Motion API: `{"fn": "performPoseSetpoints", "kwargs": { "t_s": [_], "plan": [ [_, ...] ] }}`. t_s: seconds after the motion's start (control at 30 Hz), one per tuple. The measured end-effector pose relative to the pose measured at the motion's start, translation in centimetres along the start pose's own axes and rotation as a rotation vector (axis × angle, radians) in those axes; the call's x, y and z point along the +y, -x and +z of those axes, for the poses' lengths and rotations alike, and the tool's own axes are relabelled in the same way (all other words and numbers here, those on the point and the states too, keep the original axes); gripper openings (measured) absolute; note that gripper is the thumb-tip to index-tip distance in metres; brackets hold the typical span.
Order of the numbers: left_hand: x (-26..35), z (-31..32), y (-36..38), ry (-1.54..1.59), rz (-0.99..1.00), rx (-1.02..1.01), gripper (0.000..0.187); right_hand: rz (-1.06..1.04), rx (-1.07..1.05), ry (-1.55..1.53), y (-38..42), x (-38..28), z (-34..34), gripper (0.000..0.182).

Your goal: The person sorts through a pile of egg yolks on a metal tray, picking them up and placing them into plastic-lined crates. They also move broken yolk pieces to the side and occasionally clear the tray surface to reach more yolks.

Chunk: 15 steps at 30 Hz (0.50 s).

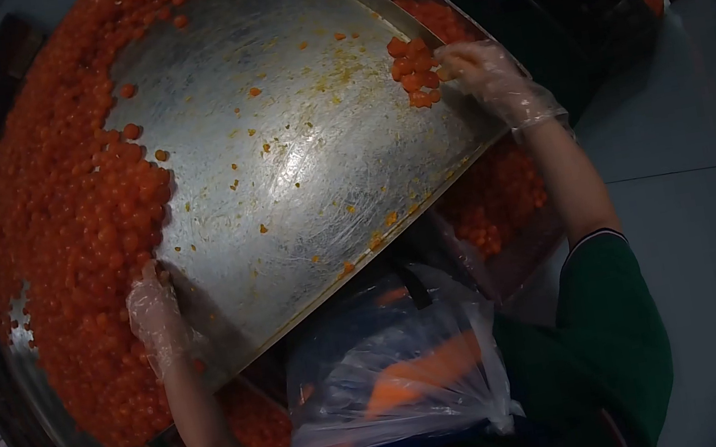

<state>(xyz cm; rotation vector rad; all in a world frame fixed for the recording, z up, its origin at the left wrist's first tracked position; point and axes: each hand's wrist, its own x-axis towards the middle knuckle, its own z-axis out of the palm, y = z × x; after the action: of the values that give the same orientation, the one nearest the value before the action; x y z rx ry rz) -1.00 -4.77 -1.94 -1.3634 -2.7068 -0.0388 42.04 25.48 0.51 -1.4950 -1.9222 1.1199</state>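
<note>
The clear-gloved left hand (155,319) is pointing away from the body, its forearm (197,414) reaching over the near edge of one metal tray (303,167); it is resting beside one big heap of orange balls (91,235), too many to count, and whether it is gripping any cannot be told. The clear-gloved right hand (488,74) is bending inward near the tray's right rim, fingers bunching just beside one small cluster (414,74) of about ten balls; whether they are pinching one is unclear. At least three bins (527,268) are holding more balls around the tray.
</note>
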Motion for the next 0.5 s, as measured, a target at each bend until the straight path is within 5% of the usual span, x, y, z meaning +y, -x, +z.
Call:
{"fn": "performPoseSetpoints", "kwargs": {
  "t_s": [0.03,0.07,0.1,0.13,0.2,0.23,0.27,0.3,0.37,0.5],
  "plan": [
    [1.4,-1.6,-0.8,0.010,-0.115,-0.188,0.033,0.000,-0.003,0.002,-0.5,0.2,1.1,0.026],
    [2.3,-2.7,-1.3,0.020,-0.232,-0.377,0.035,-0.149,-0.012,0.324,-1.5,1.0,2.3,0.027],
    [1.6,-2.1,-1.3,0.022,-0.239,-0.377,0.035,-0.301,-0.020,0.643,-2.3,1.4,3.4,0.027],
    [0.5,-1.0,-1.6,0.002,-0.180,-0.283,0.031,-0.307,-0.022,0.642,-2.9,1.7,4.5,0.027],
    [1.1,-2.2,-1.7,-0.019,-0.122,-0.180,0.028,-0.169,-0.119,0.849,-3.9,1.5,5.9,0.024],
    [1.5,-3.0,-1.3,0.324,-0.327,-0.164,0.027,-0.171,-0.116,0.848,-4.1,1.5,5.6,0.024],
    [2.2,-4.2,-0.9,0.669,-0.530,-0.149,0.028,-0.185,-0.088,0.785,-4.1,1.7,4.9,0.021],
    [1.8,-4.9,-0.2,0.675,-0.538,-0.152,0.028,-0.201,-0.064,0.728,-3.8,1.0,4.3,0.019],
    [0.1,-6.2,3.2,1.262,-0.603,-0.030,0.021,0.110,0.112,0.237,-0.8,-1.2,2.8,0.017],
    [-4.4,-9.1,11.7,1.155,-0.683,0.049,0.018,0.092,0.218,-0.056,3.5,1.3,-1.8,0.017]
  ]
}}
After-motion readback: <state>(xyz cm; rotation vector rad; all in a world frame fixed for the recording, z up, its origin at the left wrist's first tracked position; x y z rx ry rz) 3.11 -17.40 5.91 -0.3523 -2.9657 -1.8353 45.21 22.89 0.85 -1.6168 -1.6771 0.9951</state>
